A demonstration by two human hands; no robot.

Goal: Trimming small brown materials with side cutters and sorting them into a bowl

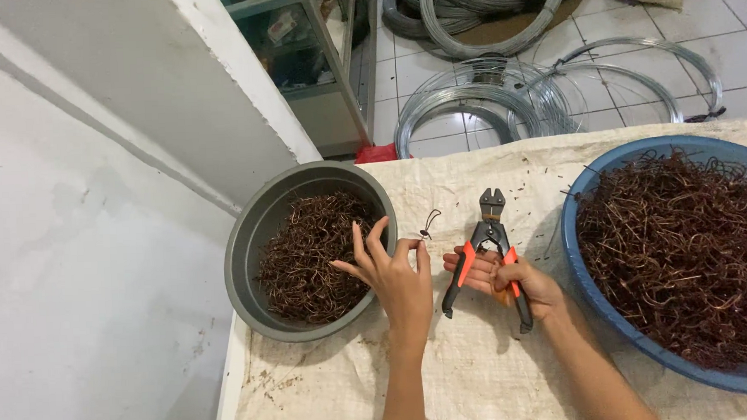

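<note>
Your right hand (508, 281) grips the cutter (489, 251) on the cloth-covered table (478, 372), its jaws pointing away beyond your fingers. Your left hand (395, 275) spreads at the rim of the basin (250, 239) to its left. A second basin (583, 277) sits right of your right-hand fingers; wire coils (502, 98) lie on the floor behind the table.

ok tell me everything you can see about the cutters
The cutters are small bolt cutters with a dark metal head and black handles with orange parts. They lie on the pale cloth, head pointing away from the person, jaws near closed. The right hand wraps around the right handle; the left hand hovers beside them without touching.
</note>
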